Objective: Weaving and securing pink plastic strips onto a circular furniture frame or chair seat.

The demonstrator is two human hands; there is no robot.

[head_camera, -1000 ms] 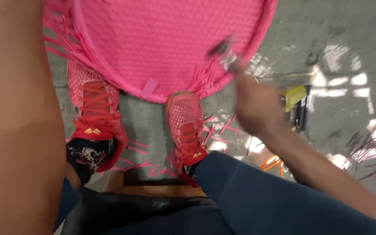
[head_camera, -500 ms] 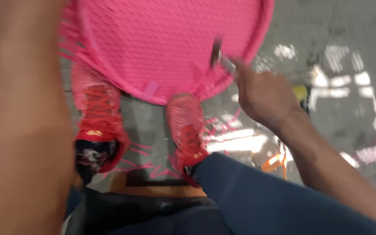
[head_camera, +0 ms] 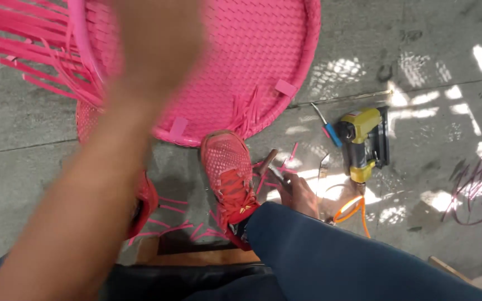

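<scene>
A round pink woven panel (head_camera: 241, 61) stands on the concrete floor in front of me, with loose pink strips (head_camera: 23, 50) trailing off its left side. My left hand (head_camera: 152, 50) is raised over the weave and heavily blurred, so its grip is unclear. My right hand (head_camera: 299, 195) is low by the floor, beside my red shoe (head_camera: 227, 173), closed around a small tool with a brown handle (head_camera: 269, 161). My other red shoe (head_camera: 146, 200) is partly hidden behind my left forearm.
A yellow pneumatic stapler (head_camera: 361, 139) lies on the floor at right with an orange hose (head_camera: 352, 212), next to a blue-handled screwdriver (head_camera: 330, 131). Cut pink offcuts (head_camera: 179, 223) litter the floor by my feet. Dark strips (head_camera: 475, 184) lie far right.
My right hand has dropped from the panel's rim down to the floor beside my shoe, still holding the tool. My left arm has swung up across the panel.
</scene>
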